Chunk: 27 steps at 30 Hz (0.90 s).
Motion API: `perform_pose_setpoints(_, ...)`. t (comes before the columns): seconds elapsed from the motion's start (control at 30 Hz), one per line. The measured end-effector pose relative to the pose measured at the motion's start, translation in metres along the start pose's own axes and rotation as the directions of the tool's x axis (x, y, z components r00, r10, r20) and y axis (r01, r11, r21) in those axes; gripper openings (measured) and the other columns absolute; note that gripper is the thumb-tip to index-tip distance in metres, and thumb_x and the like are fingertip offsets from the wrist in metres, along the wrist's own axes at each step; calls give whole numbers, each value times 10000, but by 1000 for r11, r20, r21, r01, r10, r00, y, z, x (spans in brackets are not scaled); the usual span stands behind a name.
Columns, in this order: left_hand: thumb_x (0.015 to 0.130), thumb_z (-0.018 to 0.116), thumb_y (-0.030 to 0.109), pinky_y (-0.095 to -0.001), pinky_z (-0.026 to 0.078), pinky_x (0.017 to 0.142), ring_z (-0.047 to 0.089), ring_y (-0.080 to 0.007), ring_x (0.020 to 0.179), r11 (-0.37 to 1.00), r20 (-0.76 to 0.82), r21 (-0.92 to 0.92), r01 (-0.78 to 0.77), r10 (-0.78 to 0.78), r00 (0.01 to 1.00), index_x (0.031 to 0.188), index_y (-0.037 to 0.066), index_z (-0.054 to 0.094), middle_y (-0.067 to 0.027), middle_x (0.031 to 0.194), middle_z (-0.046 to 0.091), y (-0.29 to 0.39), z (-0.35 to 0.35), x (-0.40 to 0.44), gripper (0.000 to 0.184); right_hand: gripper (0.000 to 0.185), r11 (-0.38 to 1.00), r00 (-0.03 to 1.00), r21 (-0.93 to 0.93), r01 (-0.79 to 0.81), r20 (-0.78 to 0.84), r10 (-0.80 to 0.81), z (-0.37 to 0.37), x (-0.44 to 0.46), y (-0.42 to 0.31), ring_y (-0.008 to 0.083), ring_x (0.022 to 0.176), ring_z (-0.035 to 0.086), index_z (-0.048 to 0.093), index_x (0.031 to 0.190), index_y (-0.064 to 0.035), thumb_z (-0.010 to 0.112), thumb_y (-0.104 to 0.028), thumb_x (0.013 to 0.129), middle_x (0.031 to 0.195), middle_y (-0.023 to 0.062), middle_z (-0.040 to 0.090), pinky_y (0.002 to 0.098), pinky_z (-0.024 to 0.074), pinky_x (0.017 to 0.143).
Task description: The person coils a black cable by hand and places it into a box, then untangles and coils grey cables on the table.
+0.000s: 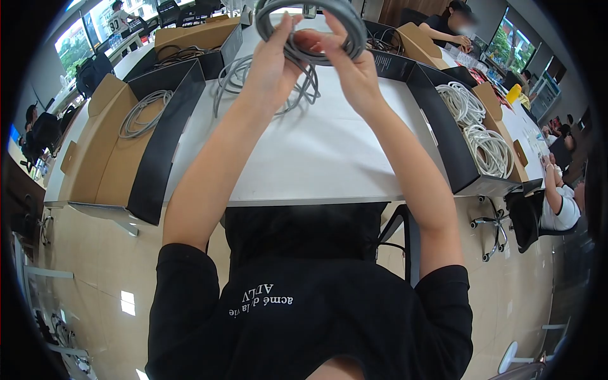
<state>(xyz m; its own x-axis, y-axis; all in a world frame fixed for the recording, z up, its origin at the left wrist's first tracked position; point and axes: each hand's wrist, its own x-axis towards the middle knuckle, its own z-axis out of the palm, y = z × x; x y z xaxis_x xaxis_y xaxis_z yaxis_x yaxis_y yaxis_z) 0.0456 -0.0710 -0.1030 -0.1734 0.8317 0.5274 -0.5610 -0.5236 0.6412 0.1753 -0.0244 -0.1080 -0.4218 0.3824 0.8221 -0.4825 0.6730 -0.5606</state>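
Note:
Both my hands hold a thick coil of grey cable (pixel 358 38) raised above the far part of the white table. My left hand (pixel 277 63) grips its left and lower side, fingers curled up around the strands. On the right side, my right hand (pixel 350 60) closes on the same coil, its fingers bent inward toward the middle of the ring. A looser grey cable (pixel 223 82) lies in loops on the table beneath and behind my left hand. Whether it joins the held coil is hidden by my hands.
An open black box (pixel 168 126) at the left holds a grey cable coil (pixel 147 114). The right box (pixel 437 120) holds white cable coils (pixel 487 149). Two more boxes at the back contain dark cables (pixel 183 56). A person (pixel 448 28) sits at the far right.

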Motion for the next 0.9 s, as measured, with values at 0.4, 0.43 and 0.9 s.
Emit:
perform_pose_setpoints(0.4, 783, 669, 149, -208, 413, 550, 520, -72, 598, 231, 168, 895, -381, 616, 770, 797, 25, 532, -9, 665, 569, 29, -1, -3, 185, 655, 971, 973, -235, -28, 215, 80, 16, -15, 4, 142, 854, 576, 527, 1133, -18, 794, -354, 639, 951, 91, 614, 273, 454, 756)
perform_pose_setpoints(0.43, 778, 676, 162, -216, 415, 544, 521, -84, 584, 113, 243, 913, -393, 623, 744, 797, 26, 526, -14, 653, 566, 32, -8, 1, 203, 671, 973, 977, -230, -9, 203, 57, 16, -13, 0, 148, 866, 580, 519, 1144, -10, 796, -350, 636, 956, 97, 613, 276, 455, 763)
perform_pose_setpoints(0.9, 705, 594, 36, -381, 481, 533, 610, -302, 616, -397, 515, 815, -421, 165, 841, 1007, 12, 386, -131, 673, 601, -4, -8, -6, 367, 656, 459, 973, -862, 215, 151, -172, -1, -6, -4, 237, 617, 602, 446, 1244, -110, 678, -132, 631, 785, 78, 621, 318, 487, 553)
